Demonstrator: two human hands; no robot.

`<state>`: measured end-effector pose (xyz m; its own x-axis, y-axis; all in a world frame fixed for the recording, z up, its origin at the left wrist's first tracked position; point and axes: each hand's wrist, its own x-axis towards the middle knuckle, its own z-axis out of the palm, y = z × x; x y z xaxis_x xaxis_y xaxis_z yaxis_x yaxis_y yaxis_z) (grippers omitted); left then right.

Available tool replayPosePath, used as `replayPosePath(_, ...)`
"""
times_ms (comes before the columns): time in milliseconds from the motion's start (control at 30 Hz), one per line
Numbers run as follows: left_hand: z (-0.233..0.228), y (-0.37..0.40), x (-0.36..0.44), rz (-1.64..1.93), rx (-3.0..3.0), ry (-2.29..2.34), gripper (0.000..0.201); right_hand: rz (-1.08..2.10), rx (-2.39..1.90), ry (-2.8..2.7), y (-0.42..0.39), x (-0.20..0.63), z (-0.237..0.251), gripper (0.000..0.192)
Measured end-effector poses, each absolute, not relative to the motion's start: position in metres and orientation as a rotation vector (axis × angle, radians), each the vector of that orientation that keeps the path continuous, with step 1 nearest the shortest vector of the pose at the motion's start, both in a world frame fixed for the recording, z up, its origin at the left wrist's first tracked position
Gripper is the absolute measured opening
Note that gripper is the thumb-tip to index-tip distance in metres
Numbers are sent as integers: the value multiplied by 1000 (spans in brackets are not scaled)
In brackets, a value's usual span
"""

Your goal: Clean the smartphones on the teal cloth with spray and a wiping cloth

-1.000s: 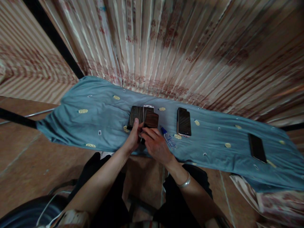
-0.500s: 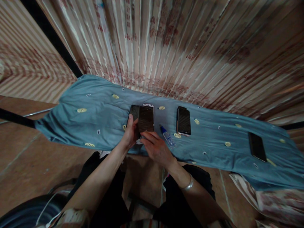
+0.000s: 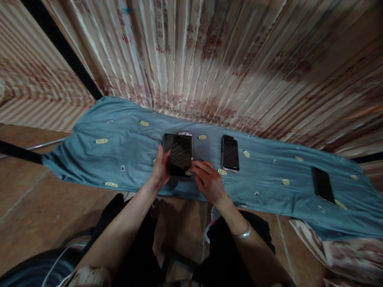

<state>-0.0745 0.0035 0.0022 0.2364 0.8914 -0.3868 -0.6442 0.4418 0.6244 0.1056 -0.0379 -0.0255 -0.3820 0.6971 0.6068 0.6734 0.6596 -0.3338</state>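
Note:
My left hand [image 3: 160, 169] is wrapped round the left side of a dark-screened smartphone [image 3: 181, 153], held over the cloth. My right hand [image 3: 209, 181] pinches a small whitish piece [image 3: 188, 172] against the lower right corner of its screen; what the piece is I cannot make out. Behind the held phone show the edge of a white-framed phone [image 3: 192, 140] and part of another dark phone [image 3: 166, 140]. The right hand hides nearly all of a blue-capped bottle.
A blue-green cloth [image 3: 131, 145] with yellow pineapple prints covers the narrow table. To the right lie stacked phones [image 3: 230, 153] and, farther off, a single dark phone [image 3: 322, 185]. A pleated curtain [image 3: 185, 59] hangs behind; black poles stand at the left.
My right hand has slid right, from the bottom middle of the phone's screen to its lower right corner. The held phone has shifted slightly left, and the bottle is now covered.

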Motion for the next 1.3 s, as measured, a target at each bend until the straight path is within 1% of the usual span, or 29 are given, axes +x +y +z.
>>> replayPosePath(167, -1, -1, -66, 1043, 372, 820, 76, 21, -1040, -2153, -42, 93, -24, 32)
replayPosePath(267, -6, -3, -63, 1026, 392, 811, 75, 30, -1044, -2267, -42, 88, -26, 36)
replayPosePath(400, -9, -5, -60, 1022, 441, 777, 75, 14, -1122, -2222, -38, 89, -29, 40)
replayPosePath(600, -15, -5, -62, 1033, 507, 810, 73, 56, -1040, -2305, -47, 81, -25, 38)
replayPosePath(833, -17, -11, -53, 1047, 458, 836, 65, 33, -1163, -2218, -37, 86, -25, 41)
replayPosePath(967, -16, -11, -52, 1070, 453, 855, 61, 20, -1143, -2225, -39, 85, -25, 40)
replayPosePath(1133, -13, -13, -53, 1045, 514, 844, 61, 54, -1168, -2262, -38, 86, -28, 42)
replayPosePath(1300, -15, -17, -50, 1022, 614, 832, 64, 7, -1245, -2147, -28, 94, -31, 42)
